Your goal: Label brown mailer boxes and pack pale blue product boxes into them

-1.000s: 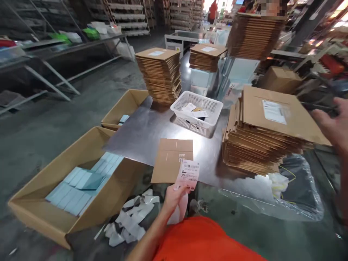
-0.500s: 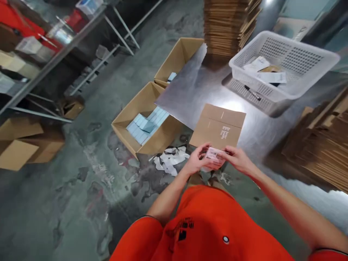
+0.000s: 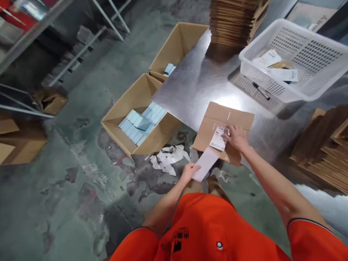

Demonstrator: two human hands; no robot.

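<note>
A flat brown cardboard carton (image 3: 208, 119) lies on the metal table and sticks out past its near edge. On it rests a white printed shipping label (image 3: 218, 140). My right hand (image 3: 237, 137) has its bent fingers at the label's upper right edge. From the label's lower end, a blank pale backing paper (image 3: 206, 165) runs down toward me. My left hand (image 3: 189, 172) pinches the lower left edge of this paper between thumb and fingers. Whether paper and label are still joined, I cannot tell.
Left of the metal table (image 3: 185, 88) stand an open carton (image 3: 160, 139) of light-blue small boxes and another open carton (image 3: 179, 40). A white basket (image 3: 280, 92) holds papers, with a marker (image 3: 261, 91) beside it. Cardboard stacks (image 3: 233, 25) flank it; paper scraps (image 3: 170, 159) litter the floor.
My hands have moved apart, the right forward onto the carton with the label, the left back and down with the backing paper. The label and backing paper, earlier bunched between both hands, are stretched out.
</note>
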